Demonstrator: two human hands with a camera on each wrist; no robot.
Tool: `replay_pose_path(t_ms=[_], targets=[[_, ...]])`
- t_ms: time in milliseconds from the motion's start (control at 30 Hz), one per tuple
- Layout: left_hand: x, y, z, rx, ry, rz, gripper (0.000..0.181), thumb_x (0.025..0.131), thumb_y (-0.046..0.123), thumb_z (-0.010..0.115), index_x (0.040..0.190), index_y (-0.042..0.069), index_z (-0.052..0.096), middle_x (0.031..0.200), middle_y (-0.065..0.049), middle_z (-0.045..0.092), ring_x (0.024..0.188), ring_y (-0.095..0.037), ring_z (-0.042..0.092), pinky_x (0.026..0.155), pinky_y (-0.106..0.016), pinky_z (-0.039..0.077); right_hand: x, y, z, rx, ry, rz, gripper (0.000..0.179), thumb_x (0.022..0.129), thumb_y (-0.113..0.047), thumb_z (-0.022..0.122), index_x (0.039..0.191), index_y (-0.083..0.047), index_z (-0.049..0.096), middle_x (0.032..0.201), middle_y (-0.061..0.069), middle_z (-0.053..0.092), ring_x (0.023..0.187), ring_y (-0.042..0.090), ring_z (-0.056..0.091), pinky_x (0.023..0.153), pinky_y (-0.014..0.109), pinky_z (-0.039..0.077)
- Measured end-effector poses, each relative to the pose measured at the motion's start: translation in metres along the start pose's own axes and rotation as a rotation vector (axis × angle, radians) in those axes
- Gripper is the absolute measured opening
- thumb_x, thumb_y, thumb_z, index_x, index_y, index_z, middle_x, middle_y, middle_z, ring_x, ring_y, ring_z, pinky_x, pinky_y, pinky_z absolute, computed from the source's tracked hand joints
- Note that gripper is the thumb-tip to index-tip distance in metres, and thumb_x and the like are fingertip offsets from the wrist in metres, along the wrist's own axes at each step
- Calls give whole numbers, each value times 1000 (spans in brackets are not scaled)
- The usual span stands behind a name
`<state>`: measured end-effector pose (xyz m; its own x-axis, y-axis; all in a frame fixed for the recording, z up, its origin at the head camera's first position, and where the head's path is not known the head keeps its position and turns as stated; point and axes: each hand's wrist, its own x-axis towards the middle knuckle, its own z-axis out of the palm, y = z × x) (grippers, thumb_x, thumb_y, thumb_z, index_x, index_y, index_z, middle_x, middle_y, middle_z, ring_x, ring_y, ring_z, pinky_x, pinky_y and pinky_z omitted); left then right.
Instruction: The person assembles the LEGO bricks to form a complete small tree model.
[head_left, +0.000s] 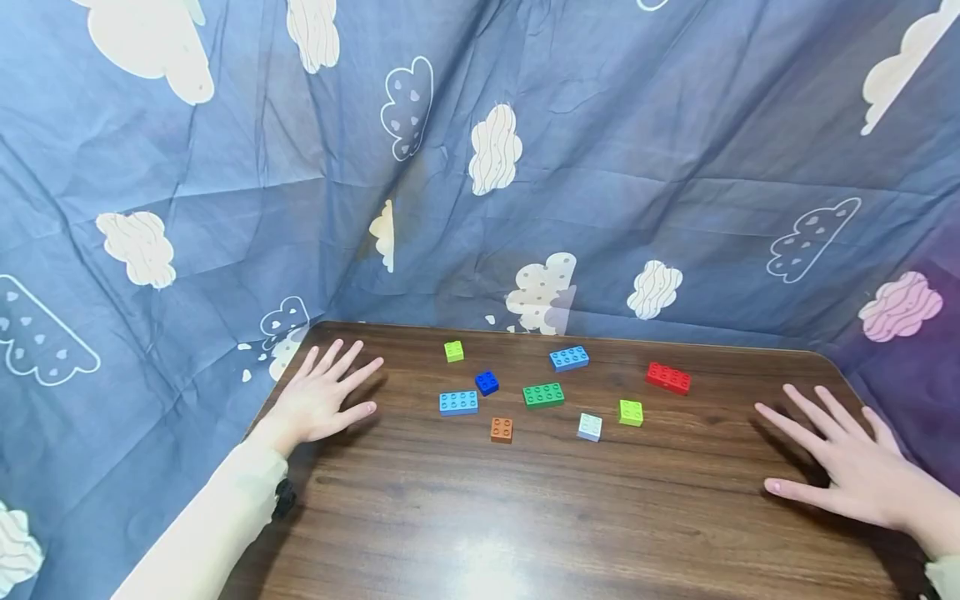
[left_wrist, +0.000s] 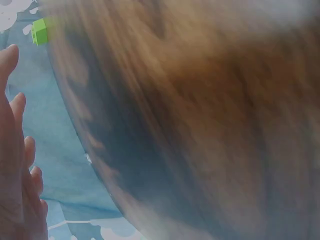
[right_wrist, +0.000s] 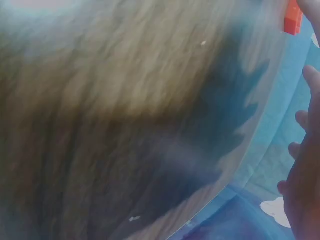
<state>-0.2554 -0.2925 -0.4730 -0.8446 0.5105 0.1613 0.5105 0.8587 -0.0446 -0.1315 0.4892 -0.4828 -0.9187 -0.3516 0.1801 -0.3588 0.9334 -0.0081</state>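
Note:
My left hand (head_left: 318, 402) is spread flat over the left side of the table, fingers straight, holding nothing. On the right side, my right hand (head_left: 855, 462) is spread the same way, also with nothing in it. Between them lie several toy building bricks. Nearest the left hand are a light blue brick (head_left: 458, 403) and a lime brick (head_left: 453, 351). A dark blue brick (head_left: 487, 382), an orange-brown brick (head_left: 502, 430) and a green brick (head_left: 543, 395) sit in the middle. The red brick (head_left: 668, 377) is closest to the right hand.
Another light blue brick (head_left: 569, 358) lies near the back edge. A pale blue brick (head_left: 589, 427) and a second lime brick (head_left: 631, 412) are right of centre. The brown wooden table (head_left: 420, 517) meets a blue cloud-print cloth (head_left: 585, 167) behind and at the sides.

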Motion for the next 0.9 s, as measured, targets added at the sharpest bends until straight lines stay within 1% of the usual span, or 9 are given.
replay_pose_path(t_ms=[67,133,200,233,300,400,533,700,900], targets=[[5,2,0,-6,1,6,79,104,70,55,172,34,36,179,-14,28,164,-45,21,130,-67,12,4,1,0,5,-3,11,114,84,-63,86,175,-39,23,184,8,-1,166,36,-19,116,80,-22],[9,5,0,-22,-2,8,80,105,70,54,173,34,34,179,-14,27,165,-45,21,130,-67,11,9,0,-1,17,-18,29,113,86,-62,85,176,-38,21,184,12,-1,166,39,-20,112,89,-12],[15,9,1,-40,-11,8,81,105,71,53,173,34,32,179,-13,26,165,-44,20,131,-66,9,16,-2,-1,33,-33,49,113,87,-63,84,176,-38,19,183,17,2,166,41,-19,108,93,-2],[17,11,1,-48,-16,8,81,105,71,53,174,34,32,180,-13,26,165,-43,20,131,-66,8,19,-4,-1,42,-41,56,112,88,-63,83,176,-37,19,183,19,3,166,43,-17,106,94,1],[23,17,2,-59,-24,7,82,105,71,52,174,34,30,180,-12,25,165,-42,21,131,-65,8,27,-9,-1,75,-60,64,113,89,-63,83,176,-36,17,182,21,4,165,48,-14,106,94,2],[33,27,2,-83,-31,8,84,106,71,51,175,31,27,180,-13,24,164,-42,24,132,-64,10,38,-19,0,124,-58,65,114,88,-63,84,177,-34,18,181,23,8,165,52,-5,106,93,4],[49,44,2,-127,-28,1,87,106,69,52,176,27,22,179,-14,26,163,-41,29,132,-62,14,57,-33,3,174,-37,69,117,87,-62,86,177,-32,17,180,24,11,164,54,5,105,92,12],[66,63,2,-171,0,3,91,106,69,51,177,21,19,175,-17,35,162,-41,32,131,-61,20,77,-51,4,248,-15,99,117,88,-59,86,177,-29,16,179,28,12,164,54,9,101,88,21],[77,80,8,-258,45,38,92,107,62,57,174,8,24,171,-19,42,156,-40,43,128,-62,28,90,-66,15,324,18,126,117,88,-56,87,177,-24,18,178,31,15,161,57,14,98,89,23]])
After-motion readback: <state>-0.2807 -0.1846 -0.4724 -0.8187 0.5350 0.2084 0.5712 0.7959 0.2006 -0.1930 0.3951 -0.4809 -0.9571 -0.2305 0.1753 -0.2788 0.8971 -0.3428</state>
